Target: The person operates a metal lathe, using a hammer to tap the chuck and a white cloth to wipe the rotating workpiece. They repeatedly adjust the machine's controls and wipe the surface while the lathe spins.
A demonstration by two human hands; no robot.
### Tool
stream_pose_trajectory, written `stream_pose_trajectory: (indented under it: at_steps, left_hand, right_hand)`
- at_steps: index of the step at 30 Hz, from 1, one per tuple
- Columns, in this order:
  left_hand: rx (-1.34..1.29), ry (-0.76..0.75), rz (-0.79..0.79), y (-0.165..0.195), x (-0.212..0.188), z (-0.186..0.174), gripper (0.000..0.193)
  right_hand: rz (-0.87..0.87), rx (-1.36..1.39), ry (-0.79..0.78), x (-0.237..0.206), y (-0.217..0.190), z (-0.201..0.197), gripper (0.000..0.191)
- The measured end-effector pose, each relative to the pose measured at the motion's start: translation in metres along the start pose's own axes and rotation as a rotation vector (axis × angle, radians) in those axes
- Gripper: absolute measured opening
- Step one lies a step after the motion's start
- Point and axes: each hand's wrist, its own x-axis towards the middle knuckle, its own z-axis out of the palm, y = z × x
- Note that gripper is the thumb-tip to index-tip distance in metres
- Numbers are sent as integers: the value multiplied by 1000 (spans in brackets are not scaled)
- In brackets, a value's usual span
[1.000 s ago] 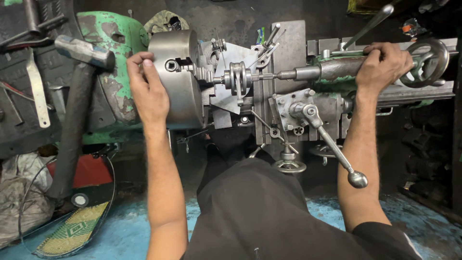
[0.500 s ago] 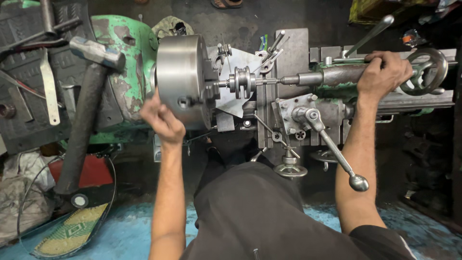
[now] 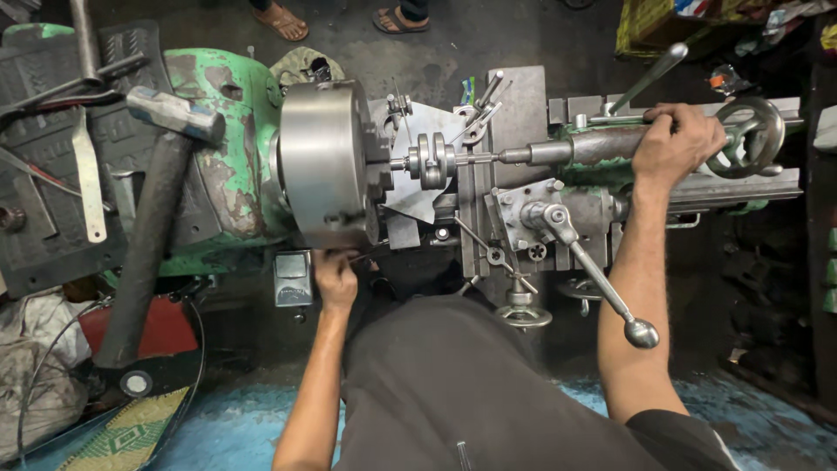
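I look down on a green metal lathe. Its big steel chuck point(image 3: 327, 161) holds a small round workpiece point(image 3: 429, 160), and a thin bit from the tailstock point(image 3: 602, 144) meets that piece. My right hand point(image 3: 676, 139) is wrapped over the tailstock body, just left of its handwheel point(image 3: 757, 137). My left hand point(image 3: 336, 279) is low, under the chuck's front edge, beside a small grey switch box point(image 3: 292, 279). Its fingers are curled toward the machine; what they touch is hidden.
A long crank handle with a ball end point(image 3: 641, 331) juts toward me from the carriage point(image 3: 523, 209). A hammer point(image 3: 148, 218) leans over the headstock point(image 3: 222, 166) at left, next to a black tray of tools point(image 3: 52, 174). Another person's sandalled feet point(image 3: 283, 19) stand beyond the lathe.
My left hand has come off the face of the chuck and dropped down to below its front edge. My right hand has stayed on the tailstock.
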Motion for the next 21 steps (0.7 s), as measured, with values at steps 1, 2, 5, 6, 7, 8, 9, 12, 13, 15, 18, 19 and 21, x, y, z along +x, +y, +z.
stream_pose_trajectory:
  at_steps: [1,2,5,6,7,8,9,12,13,15,18,19,21]
  left_hand:
    - [-40,40,-71,13,9,-1,22]
    - [-148,100,-2,28,20,-3,20]
    - [-292,227,197,78,68,-14,29]
    - [-217,243,248,92,89,-17,34]
    - [-102,209,211,107,110,-22,34]
    - [14,175,174,119,131,-26,35]
    - [32,111,93,130,151,-32,36]
    - [22,-65,-102,150,208,-36,37]
    - [11,-121,-165,152,220,-38,38]
    - [30,-165,-159,152,236,-38,34]
    - [-207,-80,-232,146,228,-33,27]
    - [-327,-28,-271,142,219,-32,27]
    - [-345,36,-215,130,203,-32,22]
  right_hand:
    - [3,1,-2,0,0,0,21]
    - [7,5,-4,0,-1,0,20]
    - [-5,5,9,-1,-1,0,21]
    - [-13,0,14,-1,0,0,21]
    - [2,4,7,-1,0,0,20]
    - [17,9,0,-1,-1,0,20]
    - [32,14,-8,-1,-1,-1,19]
    - [8,33,3,0,-3,-2,20]
    - [22,24,-6,0,-4,-2,20]
    - [48,9,-17,1,-5,-3,20]
    - [-8,22,20,1,-6,-4,21]
    - [5,23,5,1,-6,-4,21]
    - [31,35,-21,2,-5,-4,21]
